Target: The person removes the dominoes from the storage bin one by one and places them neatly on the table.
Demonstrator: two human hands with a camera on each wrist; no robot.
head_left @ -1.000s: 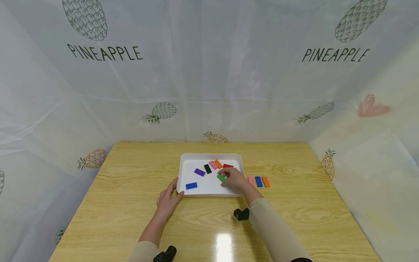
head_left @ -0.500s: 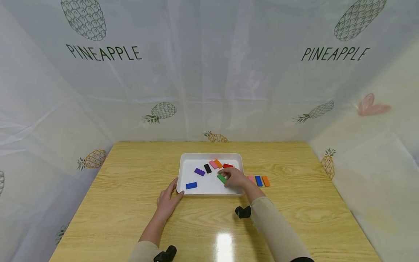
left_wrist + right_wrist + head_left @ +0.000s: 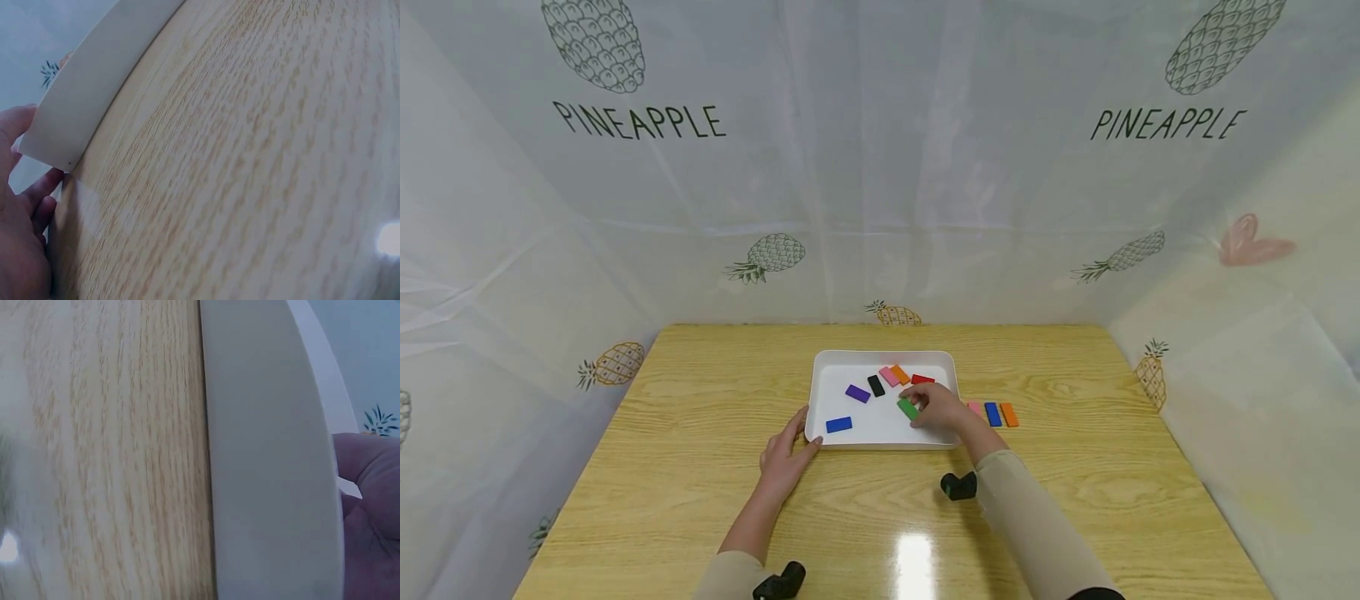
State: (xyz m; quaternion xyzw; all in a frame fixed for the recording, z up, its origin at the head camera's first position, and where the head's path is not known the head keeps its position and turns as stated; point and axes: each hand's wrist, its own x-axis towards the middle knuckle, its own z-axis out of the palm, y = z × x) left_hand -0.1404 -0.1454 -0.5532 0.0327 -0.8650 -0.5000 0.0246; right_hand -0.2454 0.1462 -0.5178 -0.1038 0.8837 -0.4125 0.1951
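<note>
In the head view, my left hand (image 3: 781, 462) grips the near left corner of a shallow white tray (image 3: 880, 435), thumb on the front wall and fingers along the left side. The left wrist view shows those fingers (image 3: 47, 187) at the tray's lower corner. Over the tray's right part, my right hand (image 3: 942, 410) pinches a small flat green block (image 3: 907, 409) between thumb and fingers. The tray wall hides the block in the right wrist view, where part of the hand (image 3: 375, 500) shows beyond the rim.
Inside the tray lie blue (image 3: 838, 425), purple (image 3: 857, 393), black (image 3: 876, 386), pink (image 3: 889, 377), orange (image 3: 900, 374) and red (image 3: 922, 379) blocks. Right of it, pink (image 3: 975, 408), blue (image 3: 993, 414) and orange (image 3: 1010, 414) blocks stand in a row on the wooden table (image 3: 1075, 483).
My right thumb and forearm have shifted slightly to the right, while the fingers stay at the green block. The left hand and the tray hold their place.
</note>
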